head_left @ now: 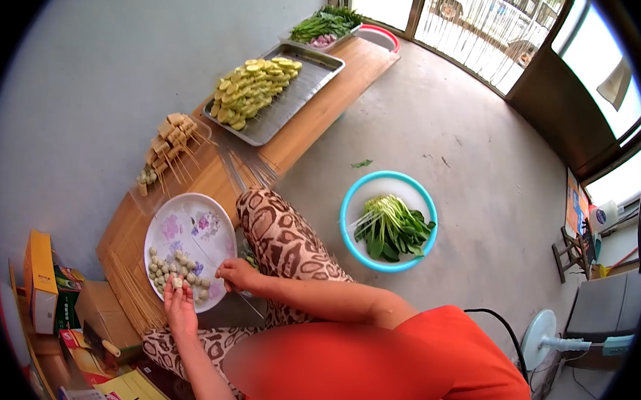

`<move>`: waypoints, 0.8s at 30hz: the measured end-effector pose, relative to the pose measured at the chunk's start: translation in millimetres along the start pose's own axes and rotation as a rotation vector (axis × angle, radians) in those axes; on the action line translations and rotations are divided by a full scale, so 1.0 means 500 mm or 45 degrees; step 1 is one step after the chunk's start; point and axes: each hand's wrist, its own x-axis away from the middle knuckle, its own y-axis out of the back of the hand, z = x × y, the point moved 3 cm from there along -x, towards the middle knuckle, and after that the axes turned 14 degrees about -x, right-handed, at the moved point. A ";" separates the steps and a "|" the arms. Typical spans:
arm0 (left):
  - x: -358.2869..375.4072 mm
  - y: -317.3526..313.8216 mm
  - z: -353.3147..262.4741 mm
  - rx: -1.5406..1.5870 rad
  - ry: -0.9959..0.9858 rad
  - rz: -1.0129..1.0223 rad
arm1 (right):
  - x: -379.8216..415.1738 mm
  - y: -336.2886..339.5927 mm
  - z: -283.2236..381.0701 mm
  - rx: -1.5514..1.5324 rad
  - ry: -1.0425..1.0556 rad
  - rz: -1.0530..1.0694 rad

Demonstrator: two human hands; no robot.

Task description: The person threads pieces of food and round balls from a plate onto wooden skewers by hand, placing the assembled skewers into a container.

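Left hand [180, 307], fingers pinched on a small ball [177, 283], over the plate [188, 229]'s near rim; right hand [237, 274], fingers curled narrow, touches its right edge.

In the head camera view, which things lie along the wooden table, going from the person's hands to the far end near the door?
Left hand and right hand → floral plate of small balls → tofu skewers → metal tray of yellow slices → leafy greens → red-rimmed basin.
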 end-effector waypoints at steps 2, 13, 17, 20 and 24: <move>0.004 0.015 0.002 0.022 0.011 -0.012 | 0.001 -0.001 0.000 0.019 -0.006 -0.011; -0.021 0.098 0.062 0.498 0.080 -0.182 | -0.005 -0.011 -0.010 0.269 -0.027 0.150; -0.035 0.093 0.106 0.676 0.029 -0.112 | 0.017 -0.033 0.006 0.342 -0.033 0.155; -0.039 0.077 0.106 0.716 0.007 -0.120 | 0.044 -0.060 0.031 0.504 -0.030 0.230; -0.039 0.072 0.104 0.699 -0.010 -0.139 | 0.058 -0.077 0.016 0.596 -0.047 0.328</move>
